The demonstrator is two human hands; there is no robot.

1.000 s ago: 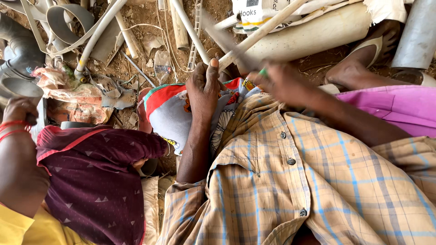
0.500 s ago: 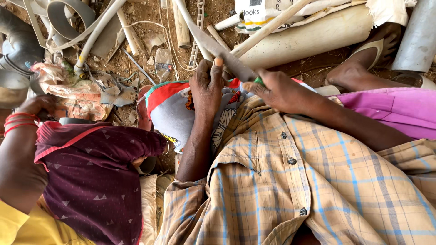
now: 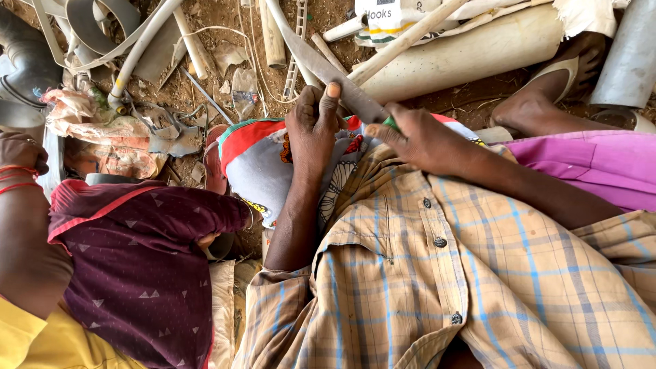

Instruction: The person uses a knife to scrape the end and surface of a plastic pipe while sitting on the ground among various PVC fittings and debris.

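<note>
My right hand [image 3: 418, 137] grips the green handle of a long grey knife [image 3: 321, 63], whose blade runs up and to the left over the ground. My left hand [image 3: 313, 126] rests fingers-closed on my knee, which is covered with a grey, red and green patterned cloth [image 3: 263, 171]. Its thumb is raised and touches the blade near the handle. A beige checked shirt [image 3: 437, 273] fills the lower part of the view.
A co-worker in maroon cloth [image 3: 137, 260] sits at the left, an arm with red bangles [image 3: 20, 178] beside me. A sandalled foot [image 3: 540, 102] and pink cloth [image 3: 601, 167] lie at right. White pipes [image 3: 471, 58], grey pipe bends [image 3: 27, 61], sticks and scraps cover the dirt ahead.
The knife was blurred in motion and now lies still under my left thumb. My left thumb has come up against the blade. The co-worker's hand at the left shifted slightly.
</note>
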